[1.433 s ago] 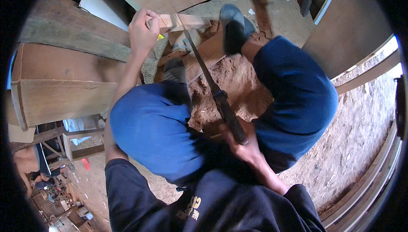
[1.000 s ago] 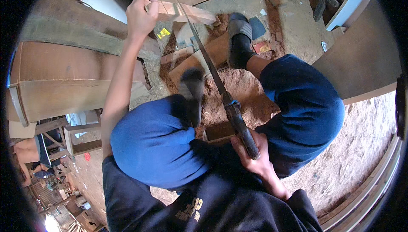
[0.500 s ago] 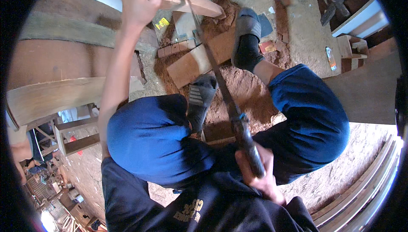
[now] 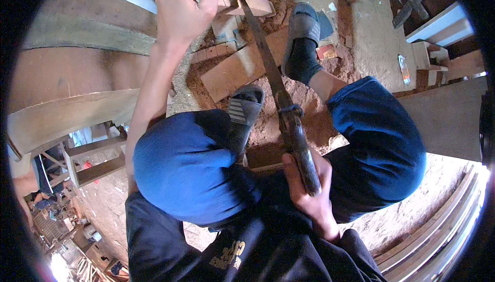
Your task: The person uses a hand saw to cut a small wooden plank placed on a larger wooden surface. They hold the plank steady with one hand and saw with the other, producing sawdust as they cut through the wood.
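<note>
My right hand [image 4: 313, 186] is wrapped round the dark, worn handle of a handsaw [image 4: 265, 57]. Its long, narrow blade runs away from me between my legs, toward the far edge of the view. Up there the blade crosses a squared piece of pale wood [image 4: 255, 4], apparently against it, though the exact contact is hard to make out. At the far left my left hand [image 4: 183, 11] is closed on this wood, close beside the blade. Its fingertips are partly hidden.
Sandalled feet [image 4: 304, 34] rest among reddish sawdust [image 4: 304, 109]. A flat board [image 4: 224, 83] lies between them and the wood. Large planks [image 4: 82, 73] stand at left, a small wooden frame [image 4: 98, 160] below them. Long strips [image 4: 438, 225] lie lower right. Another person's arm [image 4: 23, 184] shows far left.
My right hand has pushed the saw forward, away from my body, and its handle is farther up the view. The view has shifted slightly; my left hand keeps its grip on the wood.
</note>
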Demonstrator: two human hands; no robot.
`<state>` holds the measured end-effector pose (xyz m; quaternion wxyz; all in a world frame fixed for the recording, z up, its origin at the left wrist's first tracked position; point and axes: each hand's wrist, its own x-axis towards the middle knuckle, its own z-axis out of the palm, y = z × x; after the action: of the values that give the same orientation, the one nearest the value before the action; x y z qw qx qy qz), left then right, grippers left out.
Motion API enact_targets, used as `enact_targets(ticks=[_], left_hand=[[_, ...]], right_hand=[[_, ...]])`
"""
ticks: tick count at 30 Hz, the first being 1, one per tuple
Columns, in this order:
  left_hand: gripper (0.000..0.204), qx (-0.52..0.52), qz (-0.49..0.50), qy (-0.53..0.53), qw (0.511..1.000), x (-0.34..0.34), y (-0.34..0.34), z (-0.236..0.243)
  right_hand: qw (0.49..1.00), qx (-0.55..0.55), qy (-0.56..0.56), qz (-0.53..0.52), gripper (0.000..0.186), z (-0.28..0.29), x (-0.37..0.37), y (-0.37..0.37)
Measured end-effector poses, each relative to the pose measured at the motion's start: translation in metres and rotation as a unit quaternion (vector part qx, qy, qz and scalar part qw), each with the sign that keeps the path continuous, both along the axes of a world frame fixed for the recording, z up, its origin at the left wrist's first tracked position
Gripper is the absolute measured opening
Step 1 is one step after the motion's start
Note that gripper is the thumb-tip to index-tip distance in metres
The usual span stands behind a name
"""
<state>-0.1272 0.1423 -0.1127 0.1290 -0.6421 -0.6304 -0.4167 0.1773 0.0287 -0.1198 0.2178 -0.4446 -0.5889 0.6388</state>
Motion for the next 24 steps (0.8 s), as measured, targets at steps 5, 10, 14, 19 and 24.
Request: enact_targets(ticks=[5, 10, 14, 19, 24], left_hand=[[0.012, -0.017, -0.031, 0.053, 0.998, -0.008, -0.002, -0.017], [0.012, -0.001, 0.043, 0.007, 0.999, -0.023, 0.005, -0.018], [0.013, -0.019, 0.083, -0.036, 0.996, -0.041, 0.004, -0.028], [0.012, 0.0, 0.06, -0.027, 0.998, -0.055, -0.009, -0.028], [0.012, -0.016, 0.048, -0.037, 0.998, -0.037, -0.006, -0.034]], right_hand=[[1.0, -0.016, 0.003, -0.011, 0.012, 0.005, 0.013, -0.003], [0.999, 0.003, 0.034, -0.017, 0.007, -0.014, -0.01, 0.014], [0.997, -0.003, 0.064, -0.042, 0.01, -0.014, -0.006, -0.001], [0.997, -0.023, -0.018, 0.075, 0.012, 0.006, 0.032, -0.019], [1.0, 0.011, 0.003, 0.01, 0.013, -0.015, 0.001, -0.002]])
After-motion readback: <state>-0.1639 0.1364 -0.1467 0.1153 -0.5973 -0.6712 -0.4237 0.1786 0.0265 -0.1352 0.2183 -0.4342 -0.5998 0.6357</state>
